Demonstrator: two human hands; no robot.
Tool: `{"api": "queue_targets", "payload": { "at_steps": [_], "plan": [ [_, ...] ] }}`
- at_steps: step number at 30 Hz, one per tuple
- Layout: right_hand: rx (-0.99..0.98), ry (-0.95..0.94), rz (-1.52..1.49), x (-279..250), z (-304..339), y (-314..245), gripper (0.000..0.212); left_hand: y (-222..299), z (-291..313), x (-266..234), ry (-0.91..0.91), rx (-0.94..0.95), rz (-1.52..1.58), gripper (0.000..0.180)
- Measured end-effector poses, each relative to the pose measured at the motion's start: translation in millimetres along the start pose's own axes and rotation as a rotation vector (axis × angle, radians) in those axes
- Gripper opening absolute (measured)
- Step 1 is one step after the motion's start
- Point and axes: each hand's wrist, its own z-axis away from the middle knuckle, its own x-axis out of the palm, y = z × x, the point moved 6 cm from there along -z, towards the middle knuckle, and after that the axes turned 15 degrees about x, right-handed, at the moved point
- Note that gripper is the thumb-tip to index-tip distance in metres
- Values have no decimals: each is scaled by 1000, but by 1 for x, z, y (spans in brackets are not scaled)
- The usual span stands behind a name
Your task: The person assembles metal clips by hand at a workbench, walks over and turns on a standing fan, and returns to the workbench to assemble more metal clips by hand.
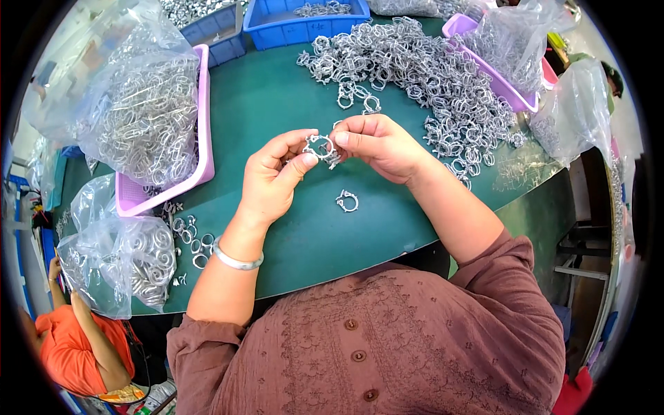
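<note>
Between both hands, over the middle of the green table, is a silver-grey metal ring (pixel 321 146) with small projections on its rim. My left hand (pixel 275 169), a pale bangle on its wrist, pinches the ring's left side between thumb and fingers. From the other side my right hand (pixel 377 145) is closed at the ring's right edge, thumb against forefinger. Another bit of metal shows below the ring by the fingertips; I cannot make out its shape. A similar loose ring (pixel 347 201) lies on the table just below the hands.
A large heap of metal rings (pixel 415 69) spreads across the far right. Lilac baskets with bagged parts stand left (pixel 205 131) and right (pixel 512 93). Blue bins (pixel 304 31) line the back. A clear bag of spiral pieces (pixel 149 259) lies near left, beside a seated person in orange (pixel 83 346).
</note>
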Motion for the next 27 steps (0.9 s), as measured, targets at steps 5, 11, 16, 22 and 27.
{"api": "queue_targets", "payload": {
  "at_steps": [5,11,16,22,27],
  "plan": [
    [-8,-15,28,1,0,-1,16,-2,1,-2,-3,-22,26,27],
    [-12,-7,61,3,-1,0,18,1,0,1,38,24,4,27],
    [-14,3,70,3,0,-1,17,0,1,0,-15,7,-8,31],
    [-24,41,102,3,1,-3,16,-2,1,-1,28,-42,39,32],
    [-42,84,123,1,3,-5,17,-2,1,-5,90,-126,2,20]
  ]
}}
